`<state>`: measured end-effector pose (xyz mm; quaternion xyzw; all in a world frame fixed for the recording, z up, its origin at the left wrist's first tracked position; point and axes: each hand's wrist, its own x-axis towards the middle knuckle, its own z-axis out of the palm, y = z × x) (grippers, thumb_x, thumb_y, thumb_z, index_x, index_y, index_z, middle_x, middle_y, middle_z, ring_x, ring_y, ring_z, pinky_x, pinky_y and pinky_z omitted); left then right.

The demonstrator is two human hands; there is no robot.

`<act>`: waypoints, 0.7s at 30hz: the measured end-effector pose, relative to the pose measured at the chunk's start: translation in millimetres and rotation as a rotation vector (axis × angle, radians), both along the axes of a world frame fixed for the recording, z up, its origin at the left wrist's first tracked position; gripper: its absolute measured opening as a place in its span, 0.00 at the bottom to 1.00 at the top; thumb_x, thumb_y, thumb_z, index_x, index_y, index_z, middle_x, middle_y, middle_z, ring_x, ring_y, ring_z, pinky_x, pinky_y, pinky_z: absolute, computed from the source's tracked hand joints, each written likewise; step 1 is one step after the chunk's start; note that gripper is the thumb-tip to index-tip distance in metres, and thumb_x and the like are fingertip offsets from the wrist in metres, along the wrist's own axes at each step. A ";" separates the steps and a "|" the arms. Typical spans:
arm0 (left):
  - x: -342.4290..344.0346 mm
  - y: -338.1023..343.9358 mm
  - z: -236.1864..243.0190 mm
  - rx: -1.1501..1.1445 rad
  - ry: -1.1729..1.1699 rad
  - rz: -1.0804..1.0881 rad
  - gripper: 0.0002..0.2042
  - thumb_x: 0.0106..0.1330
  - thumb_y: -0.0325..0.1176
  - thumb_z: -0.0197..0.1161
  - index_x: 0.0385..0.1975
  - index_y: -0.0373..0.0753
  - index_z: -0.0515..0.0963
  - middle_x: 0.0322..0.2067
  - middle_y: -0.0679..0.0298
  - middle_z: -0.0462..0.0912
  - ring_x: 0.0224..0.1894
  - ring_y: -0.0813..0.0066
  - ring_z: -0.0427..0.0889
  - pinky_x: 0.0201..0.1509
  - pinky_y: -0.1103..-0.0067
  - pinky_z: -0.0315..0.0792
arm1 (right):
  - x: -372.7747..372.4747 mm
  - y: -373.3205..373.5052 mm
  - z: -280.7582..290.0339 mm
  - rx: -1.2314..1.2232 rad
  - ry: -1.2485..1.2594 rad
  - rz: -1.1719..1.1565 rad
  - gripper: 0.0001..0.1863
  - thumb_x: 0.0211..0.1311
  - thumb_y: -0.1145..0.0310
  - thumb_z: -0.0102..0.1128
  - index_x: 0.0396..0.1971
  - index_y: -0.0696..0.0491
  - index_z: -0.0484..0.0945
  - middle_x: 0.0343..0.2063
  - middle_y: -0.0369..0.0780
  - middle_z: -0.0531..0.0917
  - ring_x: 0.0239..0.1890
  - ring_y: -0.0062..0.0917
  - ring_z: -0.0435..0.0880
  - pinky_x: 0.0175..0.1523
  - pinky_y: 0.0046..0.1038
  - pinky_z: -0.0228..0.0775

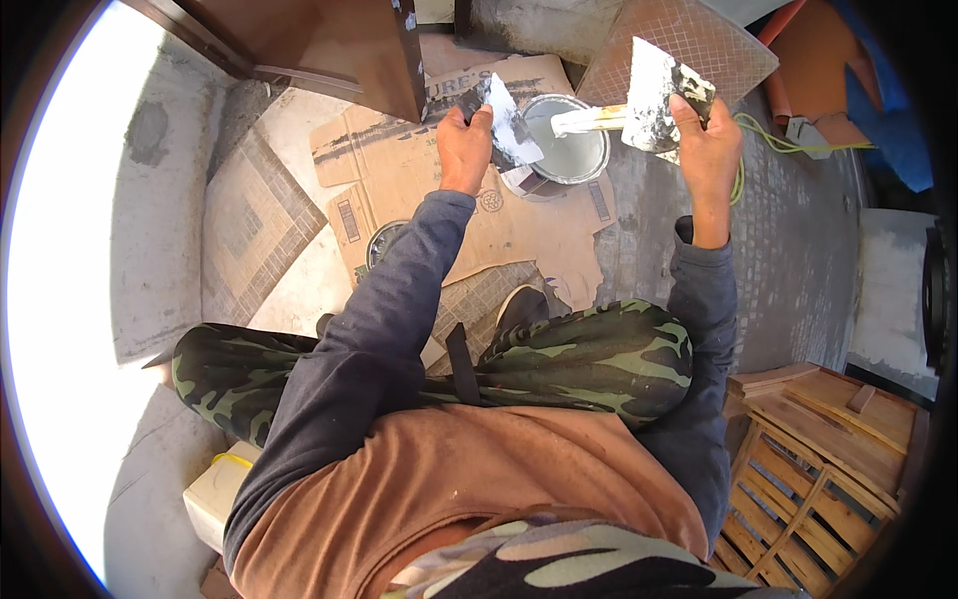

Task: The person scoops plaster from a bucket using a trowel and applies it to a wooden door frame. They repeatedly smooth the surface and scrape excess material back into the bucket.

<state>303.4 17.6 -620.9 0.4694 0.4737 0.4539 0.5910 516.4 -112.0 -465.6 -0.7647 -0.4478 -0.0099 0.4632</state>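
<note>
Your right hand [711,160] has its fingers closed round a white-smeared scraper [646,88]; your left hand [466,150] grips a second scraper [510,122]. Between them, a bucket [573,183] of pale paste [581,155] stands on cardboard [534,235]; farther off, a brown panel [344,48].

We hold a scraper [513,128] smeared white in our left hand [466,152], its blade overlapping the edge of an open bucket [607,153] of pale liquid [581,156]. Our right hand [711,158] grips a second scraper [649,98] caked in white. A whitened stick [591,121] reaches over the bucket's rim. The bucket stands on flattened cardboard [519,235], beyond our camouflage trousers [599,359].
</note>
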 end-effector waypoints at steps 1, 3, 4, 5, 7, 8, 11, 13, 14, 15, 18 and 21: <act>-5.4 1.6 0.5 0.002 -0.023 -0.009 0.12 0.67 0.33 0.63 0.25 0.34 0.70 0.19 0.70 0.69 0.23 0.82 0.65 0.25 0.77 0.62 | -3.8 4.7 -16.4 -0.013 -0.103 0.046 0.13 0.64 0.64 0.66 0.40 0.59 0.82 0.30 0.46 0.87 0.31 0.31 0.86 0.39 0.32 0.75; -16.1 4.9 2.3 0.015 -0.068 0.006 0.12 0.67 0.32 0.62 0.25 0.35 0.70 0.19 0.72 0.68 0.22 0.83 0.63 0.25 0.77 0.61 | -9.5 21.4 -54.3 -0.121 -0.149 0.125 0.13 0.63 0.65 0.65 0.41 0.59 0.81 0.29 0.52 0.85 0.32 0.44 0.86 0.38 0.38 0.75; -21.5 6.8 3.4 -0.024 -0.064 -0.020 0.09 0.68 0.32 0.62 0.29 0.34 0.74 0.22 0.72 0.73 0.25 0.84 0.67 0.28 0.79 0.63 | -10.9 30.6 -74.6 -0.207 -0.161 0.141 0.14 0.64 0.64 0.64 0.42 0.60 0.80 0.29 0.52 0.84 0.33 0.47 0.85 0.38 0.41 0.74; -25.6 8.2 4.7 -0.030 -0.097 -0.013 0.08 0.68 0.31 0.61 0.31 0.33 0.75 0.24 0.71 0.75 0.26 0.84 0.68 0.30 0.80 0.64 | -12.8 39.2 -95.5 -0.219 -0.202 0.139 0.15 0.64 0.63 0.63 0.43 0.60 0.80 0.30 0.53 0.84 0.36 0.50 0.84 0.40 0.45 0.73; -33.8 9.9 6.3 -0.044 -0.163 0.001 0.07 0.69 0.30 0.60 0.36 0.33 0.78 0.28 0.71 0.79 0.29 0.84 0.71 0.34 0.81 0.67 | -10.0 50.6 -131.1 -0.257 -0.171 0.178 0.17 0.65 0.63 0.62 0.48 0.59 0.79 0.36 0.54 0.85 0.40 0.50 0.84 0.44 0.45 0.74; -39.2 11.1 6.8 -0.072 -0.156 -0.011 0.08 0.69 0.29 0.59 0.42 0.33 0.80 0.34 0.70 0.82 0.33 0.83 0.74 0.39 0.82 0.69 | -7.5 54.8 -145.2 -0.260 -0.144 0.184 0.18 0.66 0.63 0.62 0.49 0.59 0.79 0.37 0.54 0.85 0.41 0.50 0.84 0.44 0.45 0.74; -52.8 14.3 5.1 -0.081 -0.204 0.004 0.08 0.70 0.29 0.59 0.43 0.33 0.80 0.33 0.70 0.81 0.33 0.83 0.75 0.39 0.81 0.69 | 1.8 60.4 -172.2 -0.260 -0.092 0.165 0.21 0.66 0.62 0.62 0.53 0.59 0.78 0.37 0.56 0.85 0.42 0.50 0.85 0.46 0.44 0.75; -60.7 17.2 1.5 -0.039 -0.184 -0.002 0.06 0.72 0.32 0.59 0.41 0.38 0.80 0.31 0.70 0.81 0.27 0.82 0.79 0.24 0.80 0.75 | 6.5 61.0 -179.4 -0.228 -0.085 0.136 0.22 0.65 0.61 0.63 0.53 0.59 0.78 0.35 0.56 0.85 0.41 0.51 0.85 0.45 0.45 0.75; -63.1 17.7 -1.1 -0.055 -0.191 -0.002 0.06 0.72 0.32 0.59 0.41 0.38 0.80 0.31 0.69 0.81 0.27 0.82 0.79 0.24 0.80 0.76 | 7.5 61.4 -181.0 -0.271 -0.080 0.131 0.22 0.65 0.61 0.64 0.53 0.59 0.78 0.35 0.57 0.85 0.40 0.51 0.85 0.45 0.45 0.75; -64.7 18.1 -3.8 -0.072 -0.199 -0.003 0.06 0.72 0.32 0.59 0.41 0.38 0.80 0.32 0.68 0.81 0.27 0.82 0.80 0.24 0.80 0.76 | 8.1 61.9 -181.6 -0.287 -0.087 0.117 0.22 0.64 0.61 0.64 0.53 0.60 0.78 0.35 0.57 0.84 0.40 0.51 0.85 0.45 0.46 0.75; -66.2 18.0 -10.2 -0.024 -0.204 -0.001 0.07 0.72 0.32 0.59 0.41 0.37 0.80 0.31 0.69 0.81 0.27 0.82 0.80 0.24 0.81 0.76 | 7.2 63.9 -177.9 -0.279 -0.044 0.120 0.21 0.63 0.61 0.65 0.51 0.59 0.79 0.35 0.56 0.85 0.40 0.50 0.85 0.45 0.44 0.75; -66.6 17.6 -11.2 -0.047 -0.207 -0.037 0.07 0.72 0.33 0.60 0.40 0.37 0.79 0.30 0.69 0.81 0.27 0.83 0.80 0.23 0.81 0.75 | 8.6 63.2 -161.6 -0.280 0.029 0.125 0.18 0.64 0.63 0.65 0.49 0.59 0.80 0.35 0.54 0.86 0.41 0.47 0.86 0.46 0.40 0.76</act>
